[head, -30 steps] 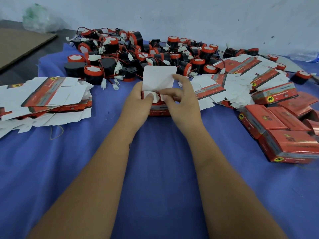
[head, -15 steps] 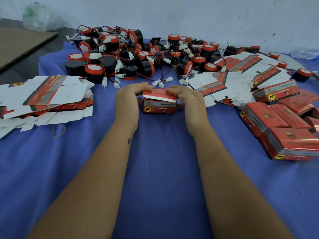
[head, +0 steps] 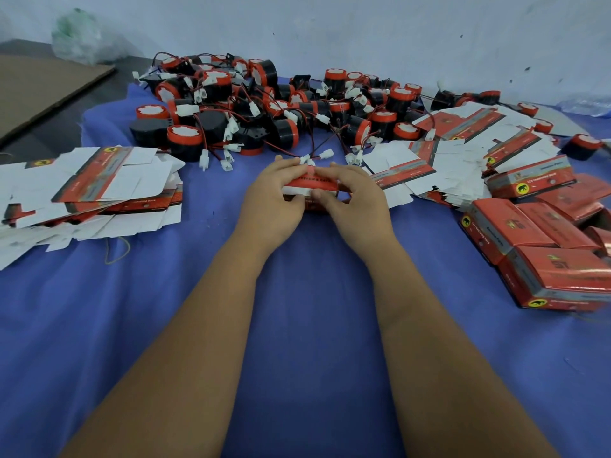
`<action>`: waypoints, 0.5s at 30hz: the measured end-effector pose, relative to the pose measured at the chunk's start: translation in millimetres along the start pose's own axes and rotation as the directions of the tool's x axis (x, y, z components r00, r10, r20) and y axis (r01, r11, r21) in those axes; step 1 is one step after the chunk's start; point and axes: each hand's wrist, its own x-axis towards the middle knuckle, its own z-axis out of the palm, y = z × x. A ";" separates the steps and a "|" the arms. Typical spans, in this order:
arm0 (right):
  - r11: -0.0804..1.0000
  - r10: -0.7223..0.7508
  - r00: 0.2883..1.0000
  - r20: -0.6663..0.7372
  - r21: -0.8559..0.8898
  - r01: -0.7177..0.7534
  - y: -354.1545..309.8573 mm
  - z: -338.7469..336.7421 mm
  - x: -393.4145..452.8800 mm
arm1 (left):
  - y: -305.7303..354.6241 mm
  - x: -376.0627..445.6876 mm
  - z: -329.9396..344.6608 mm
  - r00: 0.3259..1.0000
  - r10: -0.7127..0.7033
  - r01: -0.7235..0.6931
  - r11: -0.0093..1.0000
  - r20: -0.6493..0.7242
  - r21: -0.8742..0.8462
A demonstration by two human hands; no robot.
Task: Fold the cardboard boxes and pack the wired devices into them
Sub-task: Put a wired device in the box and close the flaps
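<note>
- Red cardboard box [head: 310, 185] at frame centre, resting on the blue cloth of the desk [head: 314, 325], gripped from both sides.
- Left hand [head: 271, 196] curled round the near left end; right hand [head: 355, 198] curled round the right, thumb pressing the white flap edge down.
- Probably tucking the lid shut, though fingers hide the seam.
- Best done by keeping the side walls square, sliding the tab in along its whole length, pressing evenly so no wire gets pinched.
- Wired devices [head: 264, 104] heaped across upper centre, red-capped black, white plugs trailing.
- Flat box blanks [head: 89, 183] stacked at left, more at upper right; finished boxes [head: 545, 252] piled at right edge.
- Pale wall [head: 363, 28] behind; brown sheet [head: 39, 84] at upper left.
</note>
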 end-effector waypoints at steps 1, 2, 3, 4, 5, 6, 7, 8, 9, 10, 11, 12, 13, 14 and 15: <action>1.000 -0.002 1.000 -0.011 -0.006 0.002 0.5 0.1 0.5 | -1.7 0.3 -0.7 1.000 0.006 -0.005 1.000 0.006 -0.012; 1.000 -0.002 1.000 -0.015 -0.008 0.002 1.0 0.1 0.9 | -2.8 0.6 -1.4 1.000 0.008 -0.008 1.000 0.009 -0.030; 1.000 0.000 1.000 -0.018 -0.004 0.000 1.3 0.1 1.1 | -2.9 0.9 -2.0 1.000 0.005 -0.004 0.998 0.009 -0.060; 1.000 0.000 1.000 -0.024 0.002 0.000 1.2 0.0 0.9 | -2.8 1.0 -2.8 1.000 -0.010 0.010 0.994 0.007 -0.108; 1.000 0.002 0.999 -0.033 0.008 -0.002 0.8 -0.1 0.6 | -2.4 1.3 -3.7 0.999 -0.039 0.039 0.984 0.002 -0.175; 1.000 0.004 0.999 -0.041 0.013 -0.003 0.3 -0.1 0.3 | -1.8 1.7 -4.6 0.996 -0.085 0.082 0.965 -0.001 -0.251; 1.000 0.007 0.999 -0.047 0.018 -0.006 -0.2 -0.1 0.0 | -1.9 2.7 -5.5 0.991 -0.132 0.125 0.940 0.000 -0.318; 1.000 0.012 0.999 -0.050 0.022 -0.011 -0.5 -0.2 -0.1 | -1.7 3.5 -6.5 0.986 -0.164 0.154 0.920 0.002 -0.359; 0.999 0.022 0.998 -0.051 0.030 -0.020 -1.0 -0.2 -0.1 | -1.4 3.8 -7.1 0.985 -0.175 0.163 0.911 0.004 -0.379; 0.999 0.034 0.998 -0.055 0.041 -0.032 -1.4 -0.3 -0.1 | -1.0 3.6 -7.2 0.985 -0.170 0.158 0.907 0.003 -0.391; 0.998 0.046 0.997 -0.061 0.056 -0.042 -2.0 -0.4 -0.1 | -0.4 2.9 -7.2 0.987 -0.159 0.145 0.904 -0.002 -0.403; 0.996 0.053 0.996 -0.070 0.069 -0.048 -2.4 -0.5 -0.1 | 0.2 2.4 -7.3 0.989 -0.151 0.133 0.900 -0.011 -0.415; 0.996 0.056 0.995 -0.079 0.076 -0.050 -2.7 -0.6 -0.2 | 0.1 2.3 -6.9 0.989 -0.149 0.125 0.895 -0.022 -0.429; 0.995 0.060 0.995 -0.085 0.080 -0.053 -2.9 -0.9 -0.2 | -1.0 2.4 -6.5 0.988 -0.153 0.121 0.886 -0.035 -0.447; 0.995 0.066 0.994 -0.087 0.086 -0.058 -3.2 -1.1 -0.1 | -2.1 2.6 -6.3 0.986 -0.161 0.121 0.873 -0.046 -0.472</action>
